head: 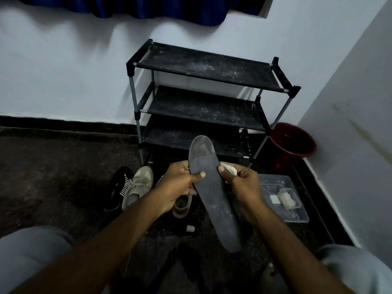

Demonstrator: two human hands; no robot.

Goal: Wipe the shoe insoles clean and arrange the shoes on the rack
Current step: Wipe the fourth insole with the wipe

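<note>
Insole point(213, 200) pinched between left grip point(180, 184) and right grip point(244, 184).

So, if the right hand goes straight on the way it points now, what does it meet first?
The right hand, holding a white cloth, touches the insole at once; beyond it probably comes the rack's lower shelf, though depth is unclear.

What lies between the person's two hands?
A dark insole, held by the left hand and the right hand, which also pinches a white cloth. The head view shows it.
</note>
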